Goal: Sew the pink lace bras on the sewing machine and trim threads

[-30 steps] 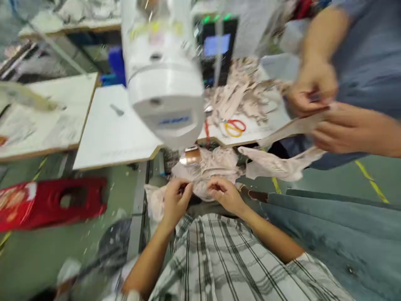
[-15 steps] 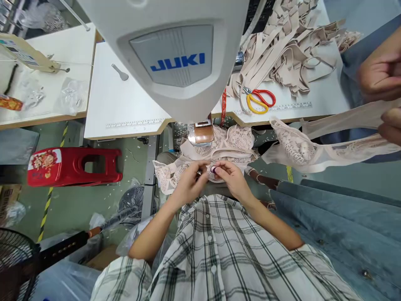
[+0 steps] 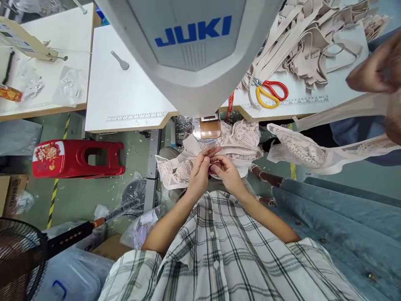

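My left hand [image 3: 200, 170] and my right hand [image 3: 229, 175] meet above my lap, fingertips touching. The fingers of both are curled and pinched together. A small dark purple spot shows at the right thumb; what it is, or whether anything lies between the fingers, I cannot make out. Under and around the hands lie pale pink lace bras [image 3: 178, 172], partly covered by my fingers. Just beyond them hangs the brown and clear guard of the JUKI sewing machine [image 3: 200, 94].
A co-worker's blurred hand [image 3: 374, 69] is at the right, by a stretched-out lace bra [image 3: 300, 148]. Red and yellow scissors [image 3: 271, 94] and a heap of beige strips [image 3: 313, 54] lie on the table. A red stool [image 3: 73, 159] and a fan [image 3: 21, 255] stand left.
My hands have drawn closer together and the left fingers now cover more of the right fingertips. The view has shifted, with the machine head appearing larger. The co-worker's hand has moved and blurred.
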Demonstrator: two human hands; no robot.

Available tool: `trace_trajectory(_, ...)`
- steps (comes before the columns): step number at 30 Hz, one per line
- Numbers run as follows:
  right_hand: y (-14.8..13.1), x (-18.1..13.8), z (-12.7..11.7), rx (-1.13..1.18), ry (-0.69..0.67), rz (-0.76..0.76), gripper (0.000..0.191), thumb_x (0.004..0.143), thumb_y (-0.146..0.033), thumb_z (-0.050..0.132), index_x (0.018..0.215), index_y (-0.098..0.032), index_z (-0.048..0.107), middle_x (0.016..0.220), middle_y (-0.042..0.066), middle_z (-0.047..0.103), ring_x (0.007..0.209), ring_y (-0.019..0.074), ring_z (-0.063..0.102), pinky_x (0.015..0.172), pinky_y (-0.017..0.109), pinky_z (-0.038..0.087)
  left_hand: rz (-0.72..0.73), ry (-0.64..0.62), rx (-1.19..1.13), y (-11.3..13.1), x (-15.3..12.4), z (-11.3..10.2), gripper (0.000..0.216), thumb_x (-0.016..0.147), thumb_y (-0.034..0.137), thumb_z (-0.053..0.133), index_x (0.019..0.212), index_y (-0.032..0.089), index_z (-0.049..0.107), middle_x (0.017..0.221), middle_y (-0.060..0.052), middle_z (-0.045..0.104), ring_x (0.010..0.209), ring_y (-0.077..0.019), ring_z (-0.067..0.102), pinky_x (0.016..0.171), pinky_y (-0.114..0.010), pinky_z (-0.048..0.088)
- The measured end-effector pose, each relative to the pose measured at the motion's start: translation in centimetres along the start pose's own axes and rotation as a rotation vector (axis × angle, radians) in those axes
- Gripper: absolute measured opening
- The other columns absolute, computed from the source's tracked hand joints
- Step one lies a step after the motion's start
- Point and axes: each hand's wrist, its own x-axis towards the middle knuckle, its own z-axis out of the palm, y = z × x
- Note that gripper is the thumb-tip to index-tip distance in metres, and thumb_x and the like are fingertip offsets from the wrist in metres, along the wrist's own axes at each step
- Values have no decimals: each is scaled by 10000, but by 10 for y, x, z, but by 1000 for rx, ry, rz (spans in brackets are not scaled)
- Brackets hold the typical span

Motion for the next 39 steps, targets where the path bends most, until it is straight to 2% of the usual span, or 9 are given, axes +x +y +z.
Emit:
trace_trajectory(5,1,-4,6,43,21,3,356,703,-486,806,941,-288,630,828,-16,635,715,148,605,740,314,576,33,42,42,6,3,5,256,1005,349,458,1168,219,606,1263,-91,704,1307,-222,585,1174,-404,394)
trace_trajectory(12,4,-9,11,-33,135,-97,317,762,-526,725,926,-273,627,896,25,665,820,192,633,745,337,579,174,52,153,8,-1,12,302,1025,446,422,1212,234,530,1207,-107,724,1247,-228,627,1109,-411,440)
trace_trajectory(18,9,-10,12,53,156,-111,393,774,-585,720,956,-252,620,962,31,683,914,196,656,887,365,559,316,-80,211,-1,-1,8,320,1018,393,477,1277,205,471,1292,-153,670,1231,-234,622,1071,-428,462)
trace_trajectory(23,9,-11,4,-15,157,-143,431,769,-606,730,979,-241,638,973,40,692,912,196,659,832,339,561,347,-90,269,-1,3,5,281,1036,350,437,1258,193,507,1298,-148,663,1227,-227,620,1067,-414,467)
trace_trajectory(28,8,-12,-2,-87,175,-249,334,804,-548,728,935,-247,659,931,12,683,866,167,650,784,301,554,393,-231,252,2,3,5,301,1027,315,460,1307,211,497,1286,-128,674,1233,-205,624,1090,-386,463)
trace_trajectory(31,9,-13,1,14,240,-234,293,816,-506,726,963,-269,635,947,-9,657,797,136,640,728,285,561,378,-142,172,-2,-1,5,406,948,349,623,1312,206,515,1361,-147,616,1282,-233,590,1108,-396,461)
trace_trajectory(34,8,-11,6,24,319,-275,270,819,-489,724,940,-268,628,936,-7,647,814,138,638,719,280,559,301,-2,129,-10,-7,3,311,918,340,672,1191,195,633,1260,-128,682,1189,-227,649,1038,-371,512)
trace_trajectory(36,6,-9,6,-75,336,-359,226,830,-456,724,912,-258,655,936,6,648,868,153,641,759,293,557,271,59,107,-13,-10,2,256,930,352,655,1131,196,682,1185,-109,724,1112,-212,685,979,-348,541)
trace_trajectory(39,0,-6,-1,-386,321,-522,156,883,-396,684,863,-242,701,881,21,652,855,172,641,766,321,551,239,129,104,-14,-10,-2,279,920,401,660,1105,196,701,1090,-90,753,1002,-190,712,888,-315,569)
